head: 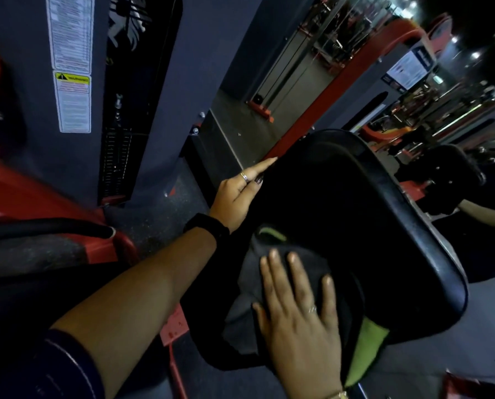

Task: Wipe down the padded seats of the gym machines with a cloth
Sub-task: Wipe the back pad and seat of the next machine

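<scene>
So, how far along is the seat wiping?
Done: nothing I can confirm; the dark seat shows no visibly wiped patch. In hand: the right hand presses the grey cloth flat on the seat's near end, while the left hand rests on its edge. Left: probably the seat's far end, and the other machines in the background.

Yellow warning-triangle label [72, 102] on grey weight-stack cover [24, 110]; print too blurred to read.

Seat pad [355, 214] – black vinyl-looking upholstery w/ slight sheen, smooth; cloth [249, 286] – soft matt grey fabric w/ lime-green edge; machine frame [33, 194] glossy red painted metal.
</scene>
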Motion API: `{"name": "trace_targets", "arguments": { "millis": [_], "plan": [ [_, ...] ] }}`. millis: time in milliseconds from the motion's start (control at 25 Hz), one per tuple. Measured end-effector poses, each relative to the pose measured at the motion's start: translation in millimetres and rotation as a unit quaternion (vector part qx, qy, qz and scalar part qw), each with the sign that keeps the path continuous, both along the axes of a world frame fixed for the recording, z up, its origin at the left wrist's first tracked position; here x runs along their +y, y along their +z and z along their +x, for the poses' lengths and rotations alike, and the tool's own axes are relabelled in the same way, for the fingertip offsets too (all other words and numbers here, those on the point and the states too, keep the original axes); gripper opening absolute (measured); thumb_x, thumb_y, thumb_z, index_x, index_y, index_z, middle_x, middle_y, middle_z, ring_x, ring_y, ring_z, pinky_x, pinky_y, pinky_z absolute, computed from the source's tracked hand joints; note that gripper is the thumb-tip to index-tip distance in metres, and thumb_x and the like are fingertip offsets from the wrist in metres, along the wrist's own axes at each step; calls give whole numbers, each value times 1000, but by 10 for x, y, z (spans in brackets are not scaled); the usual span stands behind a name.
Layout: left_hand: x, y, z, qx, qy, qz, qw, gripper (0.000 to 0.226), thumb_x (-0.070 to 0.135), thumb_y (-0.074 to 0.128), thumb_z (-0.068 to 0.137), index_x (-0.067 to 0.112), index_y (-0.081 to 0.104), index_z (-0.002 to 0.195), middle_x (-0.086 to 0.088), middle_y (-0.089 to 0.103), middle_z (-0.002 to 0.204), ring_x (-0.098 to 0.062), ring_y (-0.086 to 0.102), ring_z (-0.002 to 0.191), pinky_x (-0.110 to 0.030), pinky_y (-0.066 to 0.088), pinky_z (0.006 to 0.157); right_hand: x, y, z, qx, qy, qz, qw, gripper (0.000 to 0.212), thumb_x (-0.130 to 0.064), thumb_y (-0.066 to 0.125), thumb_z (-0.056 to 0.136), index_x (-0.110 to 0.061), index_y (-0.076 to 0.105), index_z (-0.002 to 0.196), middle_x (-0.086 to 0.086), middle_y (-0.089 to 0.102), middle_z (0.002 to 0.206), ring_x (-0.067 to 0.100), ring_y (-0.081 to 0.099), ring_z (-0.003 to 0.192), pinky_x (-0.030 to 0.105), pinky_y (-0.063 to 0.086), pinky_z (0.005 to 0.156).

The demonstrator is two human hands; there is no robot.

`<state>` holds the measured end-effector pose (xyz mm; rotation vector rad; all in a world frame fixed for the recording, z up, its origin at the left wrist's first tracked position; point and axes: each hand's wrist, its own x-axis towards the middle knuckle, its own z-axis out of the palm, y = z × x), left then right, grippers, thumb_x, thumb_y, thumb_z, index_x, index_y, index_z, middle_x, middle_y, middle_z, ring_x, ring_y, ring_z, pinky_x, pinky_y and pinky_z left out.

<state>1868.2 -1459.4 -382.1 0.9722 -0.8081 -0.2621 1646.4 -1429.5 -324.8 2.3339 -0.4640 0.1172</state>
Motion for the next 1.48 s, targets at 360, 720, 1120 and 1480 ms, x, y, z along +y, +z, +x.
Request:
{"name": "trace_targets", "arguments": {
  "millis": [360, 720, 1120, 1480],
  "plan": [
    [226, -427, 68, -361, 110, 88, 922, 55, 30, 27, 99, -1, 17, 143, -12, 16, 153, -25, 19, 143, -34, 21, 116, -12, 232, 282, -123, -47, -7, 991, 62, -20, 40, 90, -23, 24, 149, -8, 19, 157, 14, 12, 145, 46, -1, 116],
    [184, -545, 105, -350, 104, 57, 929, 55, 36, 23, 100, -2, 19, 140, -16, 16, 150, -20, 20, 142, -32, 23, 114, -96, 490, 422, -133, -54, -12, 990, 56, -29, 43, 94, -28, 27, 147, -10, 22, 156, 14, 8, 145, 46, -5, 114],
    [196, -550, 91, -349, 119, 51, 928, 57, 38, 20, 100, -2, 20, 141, -16, 19, 149, -16, 19, 142, -31, 24, 114, 78, -75, 37, -76, -68, -71, 992, 53, -17, 25, 97, -22, 23, 149, -7, 16, 157, 14, 13, 144, 47, 6, 113],
    [194, -549, 85, -351, 121, 52, 927, 56, 35, 21, 100, -4, 21, 140, -17, 19, 149, -11, 17, 143, -27, 22, 113, 139, -663, -183, 51, 14, 49, 997, 54, -13, 21, 91, -11, 40, 142, 3, 28, 154, 19, 21, 142, 47, -5, 117]
  ]
}}
